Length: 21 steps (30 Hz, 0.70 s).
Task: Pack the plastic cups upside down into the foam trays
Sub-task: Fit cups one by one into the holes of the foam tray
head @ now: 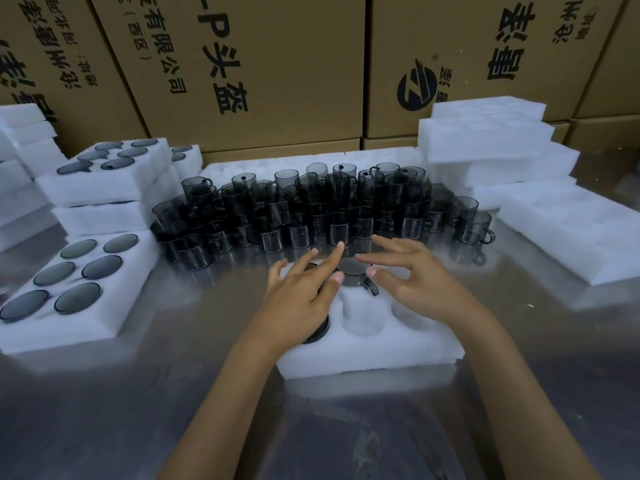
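Two bare hands hover over a smoky plastic cup (353,271) seated upside down in a white foam tray (377,344) on a metal bench (207,393).

The cup sits in the tray's far middle pocket, handle toward the viewer. The left hand (301,292) and right hand (412,275) spread above it, fingers released, holding nothing. Behind them crowds a cluster of loose cups (311,209). Filled trays (69,285) lie left, empty trays (491,147) stacked right, cardboard boxes (259,64) behind.

Steel table (194,393), foam trays (381,351), smoky cups (304,216)
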Motion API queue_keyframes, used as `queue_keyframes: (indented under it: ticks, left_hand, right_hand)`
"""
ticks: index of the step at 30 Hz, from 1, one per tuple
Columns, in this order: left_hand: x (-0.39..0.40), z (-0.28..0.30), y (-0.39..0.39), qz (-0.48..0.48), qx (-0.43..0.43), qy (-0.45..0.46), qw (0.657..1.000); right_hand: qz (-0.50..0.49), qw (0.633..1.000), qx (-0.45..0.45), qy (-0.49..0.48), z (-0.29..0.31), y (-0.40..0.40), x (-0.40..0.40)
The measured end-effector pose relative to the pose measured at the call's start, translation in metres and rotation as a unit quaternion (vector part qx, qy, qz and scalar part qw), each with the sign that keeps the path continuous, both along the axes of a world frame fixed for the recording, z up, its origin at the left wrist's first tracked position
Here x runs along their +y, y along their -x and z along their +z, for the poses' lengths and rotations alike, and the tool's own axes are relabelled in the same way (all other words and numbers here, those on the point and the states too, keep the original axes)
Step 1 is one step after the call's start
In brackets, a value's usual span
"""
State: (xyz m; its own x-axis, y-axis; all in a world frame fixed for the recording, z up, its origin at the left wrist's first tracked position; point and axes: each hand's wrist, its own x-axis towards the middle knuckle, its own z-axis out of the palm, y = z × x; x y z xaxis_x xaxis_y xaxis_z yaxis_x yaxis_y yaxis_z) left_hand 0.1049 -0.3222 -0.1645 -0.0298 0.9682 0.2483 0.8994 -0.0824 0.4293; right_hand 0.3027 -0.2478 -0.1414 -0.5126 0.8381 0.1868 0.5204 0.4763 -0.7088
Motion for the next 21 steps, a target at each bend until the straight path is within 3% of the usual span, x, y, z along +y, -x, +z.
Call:
queue_keyframes:
  ticks: [5,9,17,21]
  left_hand:
    - [0.002,0.001,0.000,-0.003,0.027,0.051,0.998]
    - [0.004,0.001,0.000,0.004,0.057,0.073,0.996]
    - [0.007,0.002,-0.001,0.012,0.091,0.102,0.991]
    - [0.007,0.002,-0.002,0.017,0.094,0.102,0.990]
  right_hand:
    - [-0.002,0.999,-0.033,0.016,-0.001,0.002,0.001]
    - [0.026,0.997,-0.056,-0.046,-0.006,0.012,-0.002]
    - [-0.002,0.952,-0.268,-0.149,-0.012,0.025,-0.023]
    - [0.004,0.947,-0.275,-0.164,-0.011,0.027,-0.030]
